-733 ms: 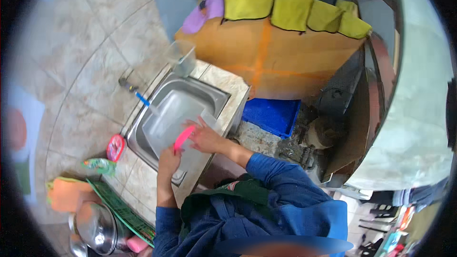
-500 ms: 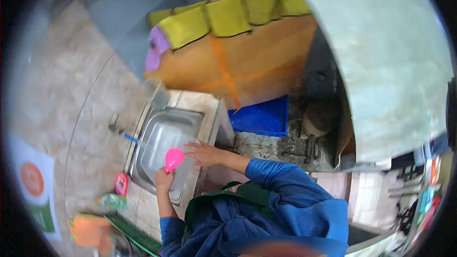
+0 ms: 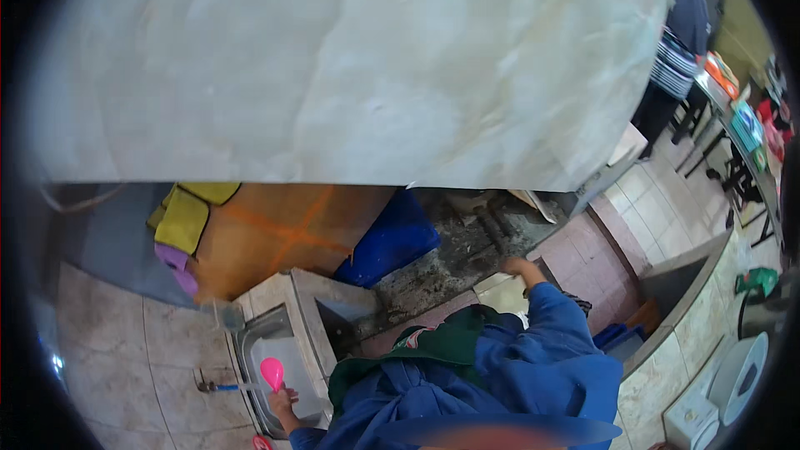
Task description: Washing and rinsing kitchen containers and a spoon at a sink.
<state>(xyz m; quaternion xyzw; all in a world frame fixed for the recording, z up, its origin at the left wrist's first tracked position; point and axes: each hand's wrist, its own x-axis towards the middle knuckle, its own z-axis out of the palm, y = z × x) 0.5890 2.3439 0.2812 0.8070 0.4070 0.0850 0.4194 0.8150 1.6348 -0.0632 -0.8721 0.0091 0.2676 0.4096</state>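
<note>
The right hand (image 3: 523,267) has left the sink (image 3: 287,367) and swung out over the floor, its fingers unclear. The left hand (image 3: 282,402) grips the pink spoon (image 3: 272,372) above the basin, near the counter (image 3: 275,292) edge and blue-handled tap (image 3: 218,385).

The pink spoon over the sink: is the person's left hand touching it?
Touching. The head view shows the left hand gripping the handle of the pink spoon, held upright over the sink.

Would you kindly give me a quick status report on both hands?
Left hand holds pink spoon over steel sink. Right hand out to the side, apparently empty. Nothing blocking the sink.
</note>
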